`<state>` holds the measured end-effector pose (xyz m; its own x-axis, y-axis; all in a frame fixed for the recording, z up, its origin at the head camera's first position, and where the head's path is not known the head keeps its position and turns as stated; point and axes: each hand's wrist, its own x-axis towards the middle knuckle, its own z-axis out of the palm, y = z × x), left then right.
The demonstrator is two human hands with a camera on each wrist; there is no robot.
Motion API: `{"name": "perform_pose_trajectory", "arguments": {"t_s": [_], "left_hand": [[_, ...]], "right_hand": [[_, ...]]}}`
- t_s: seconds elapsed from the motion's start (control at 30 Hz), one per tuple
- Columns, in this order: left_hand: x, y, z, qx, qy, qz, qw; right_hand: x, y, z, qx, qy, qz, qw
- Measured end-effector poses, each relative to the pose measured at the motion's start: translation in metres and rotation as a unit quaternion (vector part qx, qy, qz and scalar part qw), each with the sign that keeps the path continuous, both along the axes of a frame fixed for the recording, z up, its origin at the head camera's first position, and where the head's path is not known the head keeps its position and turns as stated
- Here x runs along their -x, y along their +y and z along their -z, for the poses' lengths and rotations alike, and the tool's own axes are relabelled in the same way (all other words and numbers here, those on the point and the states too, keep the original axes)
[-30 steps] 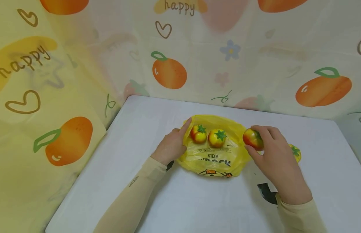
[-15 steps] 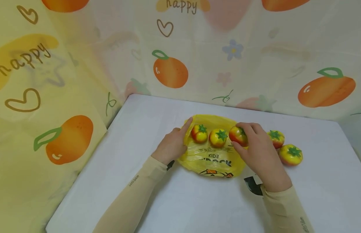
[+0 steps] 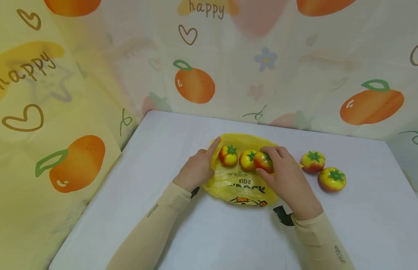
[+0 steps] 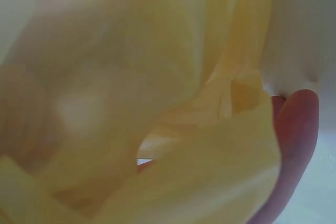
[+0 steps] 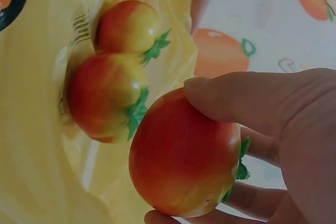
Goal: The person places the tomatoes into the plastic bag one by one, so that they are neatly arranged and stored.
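A yellow plastic bag (image 3: 246,193) lies spread on the table with its mouth open. My left hand (image 3: 196,170) holds its left edge, the index finger stretched along the rim; in the left wrist view the yellow film covers most of that hand. Two red-and-yellow tomatoes with green leafy tops, a left one (image 3: 227,156) and a middle one (image 3: 247,160), rest inside the bag. My right hand (image 3: 290,182) grips a third tomato (image 5: 181,156) between thumb and fingers, over the bag beside the middle one. Whether those two touch, I cannot tell.
Two more tomatoes, one behind (image 3: 313,161) and one in front (image 3: 332,179), stand on the white table (image 3: 209,236) to the right of my right hand. A fruit-printed cloth (image 3: 229,86) hangs behind the table and along its left side.
My right hand has carried its tomato leftward from beside the bag to over it, near the middle tomato. The two tomatoes at the right have come into full view. My left hand stays put.
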<state>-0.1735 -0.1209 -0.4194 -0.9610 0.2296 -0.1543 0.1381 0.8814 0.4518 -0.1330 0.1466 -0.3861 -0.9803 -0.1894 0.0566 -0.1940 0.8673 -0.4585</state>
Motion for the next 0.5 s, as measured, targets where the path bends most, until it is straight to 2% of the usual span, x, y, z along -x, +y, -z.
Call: {"name": "perform_pose_trajectory", "arguments": {"t_s": [0.5], "left_hand": [[0.0012, 0.0025, 0.0018, 0.012, -0.002, -0.004, 0.9999]], "right_hand": [[0.0090, 0.0074, 0.0105, -0.011, -0.013, 0.005, 1.000]]}}
